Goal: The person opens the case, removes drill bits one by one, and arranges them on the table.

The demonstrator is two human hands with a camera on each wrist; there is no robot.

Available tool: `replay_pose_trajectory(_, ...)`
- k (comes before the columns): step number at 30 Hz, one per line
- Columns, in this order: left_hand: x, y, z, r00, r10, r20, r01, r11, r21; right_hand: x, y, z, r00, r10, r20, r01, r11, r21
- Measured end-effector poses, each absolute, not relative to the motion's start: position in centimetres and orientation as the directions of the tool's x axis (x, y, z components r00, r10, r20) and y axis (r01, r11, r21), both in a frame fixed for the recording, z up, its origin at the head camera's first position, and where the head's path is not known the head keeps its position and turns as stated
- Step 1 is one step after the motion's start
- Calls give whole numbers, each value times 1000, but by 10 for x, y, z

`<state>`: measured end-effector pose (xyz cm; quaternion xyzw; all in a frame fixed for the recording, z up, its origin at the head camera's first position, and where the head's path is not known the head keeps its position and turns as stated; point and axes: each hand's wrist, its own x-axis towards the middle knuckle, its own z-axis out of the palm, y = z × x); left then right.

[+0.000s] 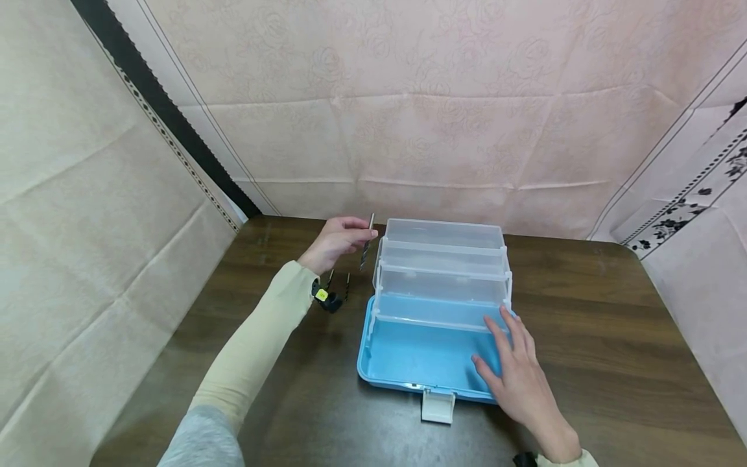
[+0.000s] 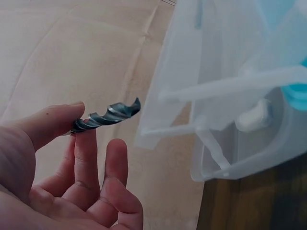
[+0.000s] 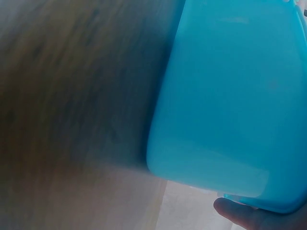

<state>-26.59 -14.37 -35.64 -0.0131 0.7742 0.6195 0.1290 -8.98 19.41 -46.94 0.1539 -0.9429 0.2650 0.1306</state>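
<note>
- Thumb and forefinger of the left hand (image 1: 338, 243) pinch a metal drill bit (image 1: 367, 245), its smooth end up, its twisted end down; the other fingers curl loosely.
- Drill bit sits just left of the clear tiers (image 1: 443, 259) of an open box, apart from them.
- Right hand (image 1: 522, 383) spreads its fingers, holding nothing, at the box's right edge; whether they touch it is hard to tell.
- Blue base (image 1: 428, 353) of the box lies in front of the tiers, a white latch (image 1: 438, 407) at its front.
- Two thin dark bits (image 1: 347, 287) lie near the left wrist on the brown wooden table (image 1: 583, 337).
- Pale patterned cloth (image 1: 408, 143) hangs behind.
</note>
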Motion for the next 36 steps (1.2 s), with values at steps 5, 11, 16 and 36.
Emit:
replay_pose_trajectory(5,-264,-153,-359,-967,126,-221,-184,249,951,-90,194,-469,-917,-225,329,-363,812,-458)
replay_pose_trajectory(11,-263,-163,-363,-975,90,-203,-166,314,935,-90,195,-468,-917,-221,331,-361,813,-457)
replay_pose_trajectory(16,-262,-175,-367,-978,63,-200,-159,400,903,-90,194,-468,-917,-221,333,-362,812,-458)
replay_pose_trajectory(36,-261,-219,-391,-961,17,-277,-237,471,850,-90,193,-469,-915,-226,333,-367,808,-460)
